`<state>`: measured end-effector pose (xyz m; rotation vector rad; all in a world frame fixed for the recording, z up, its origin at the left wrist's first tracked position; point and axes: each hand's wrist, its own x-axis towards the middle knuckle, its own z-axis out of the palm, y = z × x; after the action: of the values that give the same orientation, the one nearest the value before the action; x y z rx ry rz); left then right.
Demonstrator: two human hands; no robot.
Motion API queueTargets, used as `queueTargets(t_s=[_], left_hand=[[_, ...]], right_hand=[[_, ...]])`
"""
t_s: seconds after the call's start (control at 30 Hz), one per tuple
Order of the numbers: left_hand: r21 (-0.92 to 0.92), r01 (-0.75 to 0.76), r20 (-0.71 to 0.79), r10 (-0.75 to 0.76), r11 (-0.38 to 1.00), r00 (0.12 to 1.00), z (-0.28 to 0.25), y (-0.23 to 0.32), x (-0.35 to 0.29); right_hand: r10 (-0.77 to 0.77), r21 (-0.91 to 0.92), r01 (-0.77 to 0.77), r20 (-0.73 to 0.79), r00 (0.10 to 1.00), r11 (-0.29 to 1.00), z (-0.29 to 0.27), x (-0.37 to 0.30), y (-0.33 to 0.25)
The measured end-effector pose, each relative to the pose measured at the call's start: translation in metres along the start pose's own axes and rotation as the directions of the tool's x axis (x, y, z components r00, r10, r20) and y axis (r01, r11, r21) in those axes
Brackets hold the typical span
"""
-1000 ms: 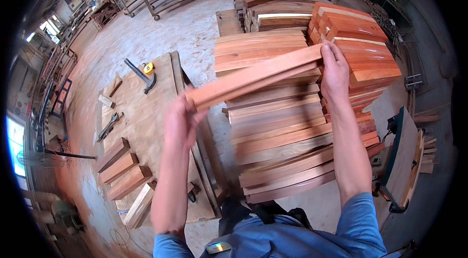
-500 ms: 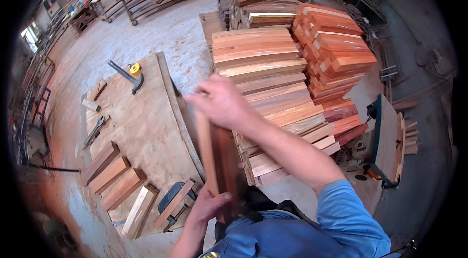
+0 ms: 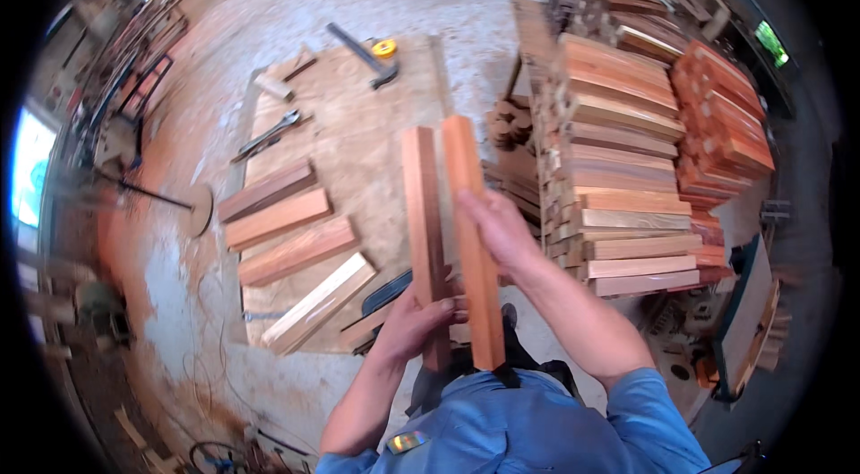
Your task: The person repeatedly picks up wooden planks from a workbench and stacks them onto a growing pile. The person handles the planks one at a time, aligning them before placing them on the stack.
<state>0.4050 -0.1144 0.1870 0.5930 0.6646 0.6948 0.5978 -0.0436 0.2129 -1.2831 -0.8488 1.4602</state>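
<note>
My left hand (image 3: 410, 326) is closed round the lower part of a reddish-brown wooden block (image 3: 423, 205), long and square-edged. A second block, lighter orange-brown (image 3: 484, 313), is gripped by my right hand (image 3: 502, 230) at about its middle. Both blocks point away from me, side by side with a narrow gap at their far ends. The fingertips of my left hand reach across to the orange-brown block. Several similar blocks (image 3: 297, 252) lie in a row on the plywood tabletop (image 3: 376, 142) to the left. Beside the nearest, pale block is a dark clamp (image 3: 387, 291), partly hidden by my left arm.
A hammer (image 3: 365, 55), a yellow tape measure (image 3: 384, 48) and an adjustable wrench (image 3: 269, 138) lie on the plywood. Tall stacks of cut wood (image 3: 623, 156) stand to the right, with redder ones (image 3: 721, 129) behind. A board-topped machine (image 3: 745, 322) is at the lower right.
The two blocks, held together before, are now apart at their far ends. My right hand has moved from the far end down to one block's middle. The view has turned left.
</note>
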Motion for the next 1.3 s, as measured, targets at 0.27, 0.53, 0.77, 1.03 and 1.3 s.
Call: queueTargets(t_s=[0.27, 0.53, 0.77, 1.03, 1.3], left_hand=[[0.303, 0.019, 0.063, -0.04, 0.953, 0.997, -0.026, 0.002, -0.006], [0.719, -0.149, -0.083, 0.297, 0.679, 0.951, -0.041, 0.014, -0.017], [0.954, 0.025, -0.151, 0.406, 0.3, 0.901, -0.055, 0.071, -0.021], [0.93, 0.197, 0.001, 0.538, -0.311, 0.843, -0.212, 0.137, -0.032], [0.919, 0.121, 0.024, 0.358, -0.376, 0.933, -0.313, 0.127, -0.014]], right_hand=[[0.179, 0.43, -0.259, 0.217, 0.96, 0.865, 0.031, -0.006, 0.041], [0.095, 0.406, -0.127, 0.1, 0.99, 0.905, 0.055, -0.009, 0.055], [-0.079, 0.339, 0.056, 0.055, 0.995, 0.939, 0.093, -0.009, 0.056], [0.161, 0.021, -0.164, 0.101, 0.982, 0.986, 0.045, -0.008, 0.08], [0.318, -0.024, -0.318, 0.003, 0.948, 0.948, 0.017, -0.022, 0.132]])
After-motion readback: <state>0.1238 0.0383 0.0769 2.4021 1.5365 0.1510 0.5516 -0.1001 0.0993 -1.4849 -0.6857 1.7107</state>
